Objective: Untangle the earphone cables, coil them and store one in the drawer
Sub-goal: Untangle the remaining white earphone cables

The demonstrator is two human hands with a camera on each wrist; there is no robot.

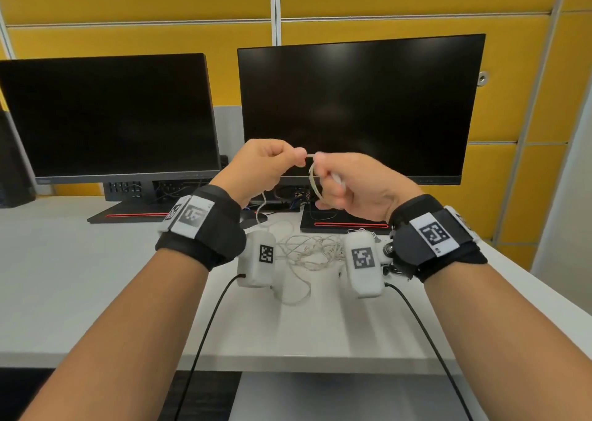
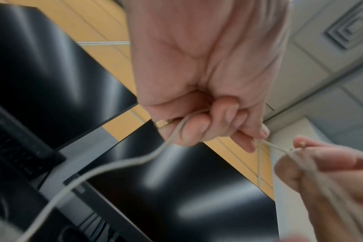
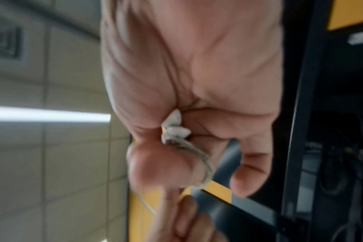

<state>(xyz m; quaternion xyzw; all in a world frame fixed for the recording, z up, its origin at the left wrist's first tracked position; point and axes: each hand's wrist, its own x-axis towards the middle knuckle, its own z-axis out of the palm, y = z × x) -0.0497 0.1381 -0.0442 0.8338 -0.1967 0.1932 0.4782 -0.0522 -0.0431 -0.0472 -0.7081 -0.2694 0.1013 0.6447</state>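
Both hands are raised above the desk in front of the right monitor. My left hand (image 1: 272,164) pinches a white earphone cable (image 1: 310,155) stretched short between the two hands; its fingers (image 2: 199,131) curl round the same cable (image 2: 106,167), which trails down to the desk. My right hand (image 1: 339,180) grips a small coil of the cable (image 1: 313,183), with the white earbuds (image 3: 174,129) tucked in the fist. A loose tangle of white cable (image 1: 307,250) lies on the desk below, between the wrists. No drawer is in sight.
Two dark monitors (image 1: 109,116) (image 1: 358,106) stand at the back of the white desk (image 1: 80,276), their bases close behind the tangle. Yellow wall panels (image 1: 144,0) rise behind. Black leads (image 1: 205,331) run from the wrist cameras over the desk's near edge.
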